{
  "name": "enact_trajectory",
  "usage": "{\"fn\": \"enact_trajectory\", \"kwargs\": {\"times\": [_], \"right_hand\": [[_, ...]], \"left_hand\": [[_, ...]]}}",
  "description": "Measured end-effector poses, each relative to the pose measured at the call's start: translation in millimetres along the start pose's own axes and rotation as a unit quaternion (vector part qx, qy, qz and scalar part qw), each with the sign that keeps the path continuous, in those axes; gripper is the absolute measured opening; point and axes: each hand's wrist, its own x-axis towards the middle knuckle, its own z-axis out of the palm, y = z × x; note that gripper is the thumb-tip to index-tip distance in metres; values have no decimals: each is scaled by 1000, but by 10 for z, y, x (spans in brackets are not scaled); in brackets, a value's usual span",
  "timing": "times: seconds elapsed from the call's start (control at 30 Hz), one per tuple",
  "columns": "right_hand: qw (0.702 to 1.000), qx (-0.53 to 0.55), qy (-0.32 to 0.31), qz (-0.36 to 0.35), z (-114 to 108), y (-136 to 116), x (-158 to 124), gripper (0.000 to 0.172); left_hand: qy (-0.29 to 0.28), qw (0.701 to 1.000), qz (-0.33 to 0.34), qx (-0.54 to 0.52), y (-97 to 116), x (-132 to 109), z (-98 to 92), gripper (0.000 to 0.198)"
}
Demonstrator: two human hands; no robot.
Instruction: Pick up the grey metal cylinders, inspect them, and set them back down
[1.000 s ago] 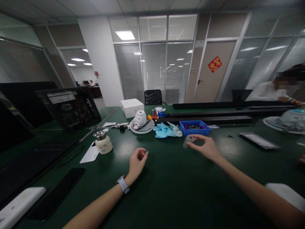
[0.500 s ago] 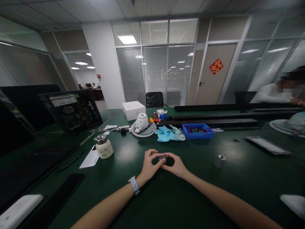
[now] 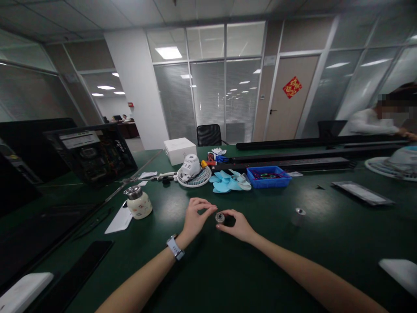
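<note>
My right hand (image 3: 239, 225) curls around a small round metal cylinder (image 3: 220, 218) with a dark centre on top, thumb at the near side and index finger at the far side. Just left of it is my left hand (image 3: 197, 218), with a watch on the wrist. Its thumb and index fingertips come together in a pinch, apart from the cylinder. Whatever may be between them is too small to make out. Farther right, another metal cylinder (image 3: 299, 217) stands upright on the dark green table (image 3: 260, 278).
Beyond my hands lie light-blue fan blades (image 3: 224, 181), a white fan body with its grille (image 3: 193, 174) and a blue tray (image 3: 270, 178) of wires. A cream flask (image 3: 139, 204) stands left; an opened computer case (image 3: 94, 154) is behind it. A person (image 3: 374, 121) sits far right.
My left hand has drawn back left from the metal cylinder, fingertips pinched. The cylinder now shows in my right hand's grip. The view has shifted slightly.
</note>
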Motion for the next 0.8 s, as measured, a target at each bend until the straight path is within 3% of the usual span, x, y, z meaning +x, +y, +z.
{"fn": "enact_trajectory", "kwargs": {"times": [0.17, 0.37, 0.5, 0.6, 0.7, 0.8], "right_hand": [[1000, -4, -5, 4, -24, -78, -15, 42], [1000, -19, 0, 2, -31, -46, -14, 43], [1000, -22, 7, -10, 15, -18, -22, 42], [999, -29, 12, -12, -8, -65, -27, 39], [998, -48, 31, -5, -293, -161, 16, 36], [993, -88, 65, 49, -922, -201, 104, 38]], "left_hand": [[-79, 991, -52, 100, -319, -172, -198, 22], [-147, 973, -76, 159, -528, -232, -158, 30], [-140, 976, -76, 147, -517, -215, -158, 38], [-96, 985, -92, 111, -503, -212, -172, 44], [-54, 987, -115, 96, -494, -211, -183, 46], [-47, 986, -119, 106, -492, -208, -186, 51]]}}
